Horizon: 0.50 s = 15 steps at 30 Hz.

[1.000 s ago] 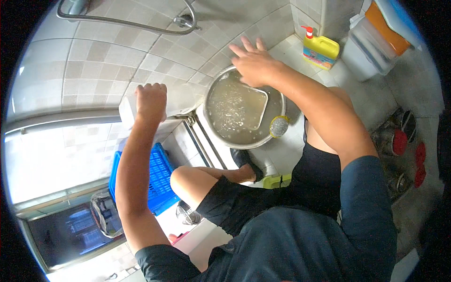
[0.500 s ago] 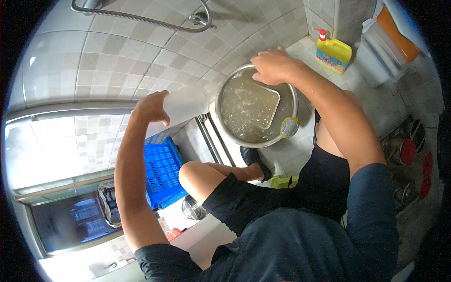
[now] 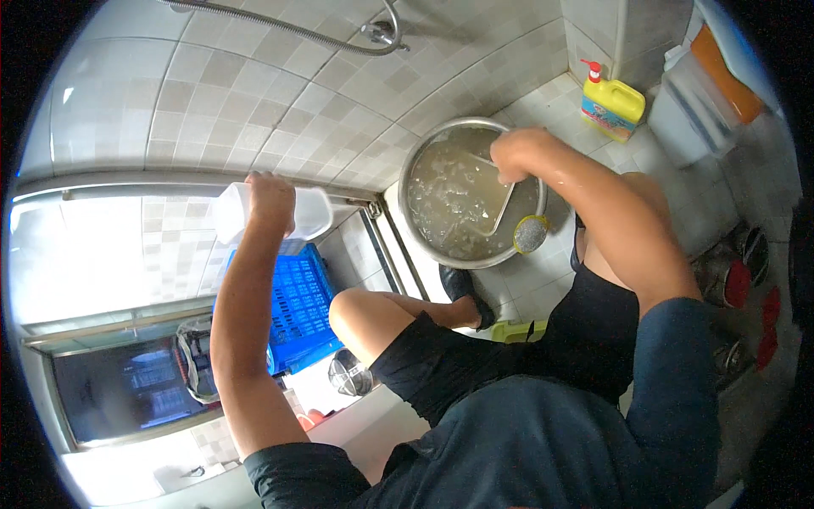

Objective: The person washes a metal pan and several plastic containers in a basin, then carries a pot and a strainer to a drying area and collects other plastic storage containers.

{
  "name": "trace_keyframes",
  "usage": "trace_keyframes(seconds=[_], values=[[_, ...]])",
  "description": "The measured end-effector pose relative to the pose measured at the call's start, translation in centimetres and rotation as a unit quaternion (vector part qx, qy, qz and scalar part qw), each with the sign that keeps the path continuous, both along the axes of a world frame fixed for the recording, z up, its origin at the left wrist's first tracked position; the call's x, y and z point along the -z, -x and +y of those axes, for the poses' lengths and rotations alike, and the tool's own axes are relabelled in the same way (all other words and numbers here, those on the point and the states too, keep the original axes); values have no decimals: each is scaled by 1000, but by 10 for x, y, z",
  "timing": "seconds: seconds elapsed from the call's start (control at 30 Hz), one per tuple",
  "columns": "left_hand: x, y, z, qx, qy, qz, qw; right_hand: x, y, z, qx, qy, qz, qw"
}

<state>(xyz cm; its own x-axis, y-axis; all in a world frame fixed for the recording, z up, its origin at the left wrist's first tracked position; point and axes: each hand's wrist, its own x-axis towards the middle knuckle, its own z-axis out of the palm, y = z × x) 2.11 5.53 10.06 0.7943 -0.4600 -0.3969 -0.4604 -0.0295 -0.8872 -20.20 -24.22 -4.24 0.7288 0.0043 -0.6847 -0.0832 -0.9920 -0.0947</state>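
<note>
My left hand (image 3: 273, 202), raised at the left, is closed around a translucent white plastic container (image 3: 314, 212) and holds it above a blue basket. A large round metal basin (image 3: 413, 229) full of cloudy, bubbly water stands on the floor ahead. In it sits a clear rectangular plastic container (image 3: 502, 212), mostly under water with its pale rim showing. Curled downward, my right hand (image 3: 521, 153) grips this container's rim at the far right corner; the fingertips are partly hidden. A round grey scouring pad with a yellow edge (image 3: 531, 233) rests on the basin's right rim.
A blue plastic basket (image 3: 298, 293) stands left of my knee. Toward the back right are a yellow pump bottle (image 3: 612, 106) and stacked clear bins (image 3: 691, 102). A shower hose (image 3: 297, 38) hangs on the tiled wall. Metal pots (image 3: 716, 280) lie at the right.
My left hand has swung the white container leftward and away from the basin, over the blue basket. My right hand has come down to the rim of the container in the water.
</note>
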Motion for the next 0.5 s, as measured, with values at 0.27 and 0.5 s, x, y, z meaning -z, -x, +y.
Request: trace_keyframes(seconds=[0.27,0.5], values=[[-11,-2,4,-41,-31,30,998,-35,17,-8,116,-144,-288,940],[-12,-62,70,-67,281,237,928,-6,-32,-4,91,-165,-277,942]])
